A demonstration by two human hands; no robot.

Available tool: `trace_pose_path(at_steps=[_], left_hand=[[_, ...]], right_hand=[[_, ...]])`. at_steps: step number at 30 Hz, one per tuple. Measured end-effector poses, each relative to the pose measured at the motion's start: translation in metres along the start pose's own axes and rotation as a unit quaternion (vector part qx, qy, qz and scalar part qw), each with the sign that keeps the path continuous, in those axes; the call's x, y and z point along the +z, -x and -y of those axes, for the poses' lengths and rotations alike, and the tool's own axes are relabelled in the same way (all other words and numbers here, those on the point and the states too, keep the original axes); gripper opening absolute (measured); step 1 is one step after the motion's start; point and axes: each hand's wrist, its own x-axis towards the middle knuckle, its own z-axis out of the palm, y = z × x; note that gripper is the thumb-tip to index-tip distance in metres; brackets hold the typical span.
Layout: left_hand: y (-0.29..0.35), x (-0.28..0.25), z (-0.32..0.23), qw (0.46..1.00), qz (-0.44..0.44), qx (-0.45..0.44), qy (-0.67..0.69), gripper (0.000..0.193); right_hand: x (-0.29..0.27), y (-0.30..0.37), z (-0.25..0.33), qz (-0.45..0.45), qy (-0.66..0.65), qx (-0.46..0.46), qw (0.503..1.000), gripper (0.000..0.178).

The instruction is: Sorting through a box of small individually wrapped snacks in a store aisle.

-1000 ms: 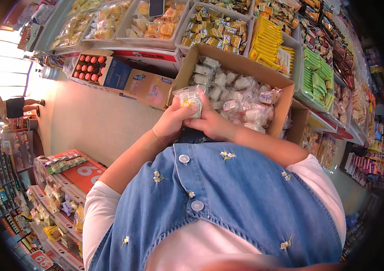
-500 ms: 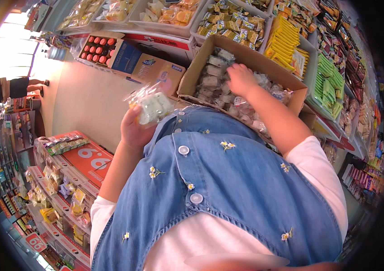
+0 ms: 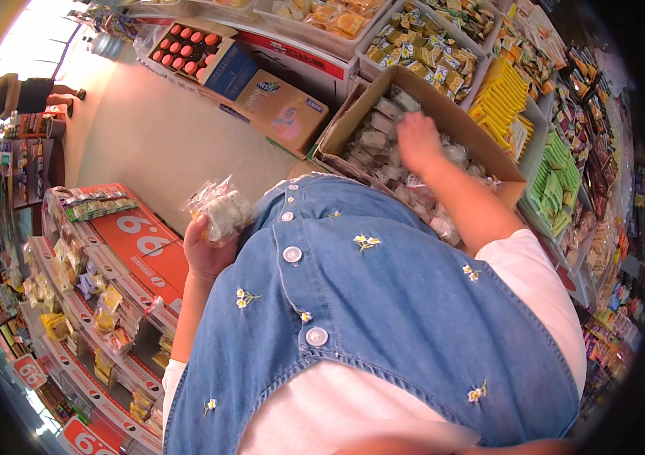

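My left hand [image 3: 206,254] is closed round clear-wrapped white snack packets [image 3: 225,214], held up beside the denim dress at my waist. Their wrappers stick up above the fingers; how many there are I cannot make out. On the right, my right hand [image 3: 419,144] reaches down into an open cardboard box [image 3: 444,110]. Small pale snack packets [image 3: 373,141] in clear film fill much of this box. The right hand is over the middle of them, slightly blurred, with its fingertips hidden, so whether it grips one does not show.
Bins of wrapped snacks stand beyond the box, including yellow packets [image 3: 500,95] and green packets [image 3: 556,186]. A carton of orange-capped bottles [image 3: 188,51] sits by a brown carton [image 3: 281,110]. At left is a tiered shelf [image 3: 129,250]; a person [image 3: 31,96] stands farther off.
The view has shifted, moving the box and cartons slightly right and down. My left hand, still holding its packets, appears lower and farther left. My right hand stays inside the box.
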Motion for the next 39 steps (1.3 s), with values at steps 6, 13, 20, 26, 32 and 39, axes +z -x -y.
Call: trace_pose_path(at_steps=[6, 13, 20, 26, 32, 39], left_hand=[[0.003, 0.002, -0.004, 0.999, 0.0, -0.032, -0.016, 0.057], [-0.002, 0.003, -0.01, 0.998, -0.009, -0.048, -0.045, 0.054], [-0.013, 0.01, -0.015, 0.997, 0.018, -0.064, -0.048, 0.054], [-0.013, 0.008, -0.015, 0.996, 0.009, -0.058, -0.063, 0.053], [-0.013, 0.017, -0.017, 0.997, 0.025, -0.059, -0.05, 0.053], [-0.013, 0.022, -0.015, 0.997, 0.016, -0.057, -0.057, 0.052]], right_hand=[[0.033, -0.016, 0.039, -0.122, -0.011, -0.106, 0.987, 0.036], [0.028, -0.019, 0.026, -0.166, -0.103, -0.014, 0.981, 0.04], [0.019, -0.018, 0.02, -0.21, -0.173, 0.06, 0.96, 0.039], [0.034, -0.022, 0.026, -0.194, -0.088, 0.051, 0.976, 0.057], [0.034, -0.027, 0.031, -0.115, -0.096, 0.124, 0.981, 0.066], [0.042, -0.025, 0.027, -0.171, -0.144, 0.127, 0.966, 0.075]])
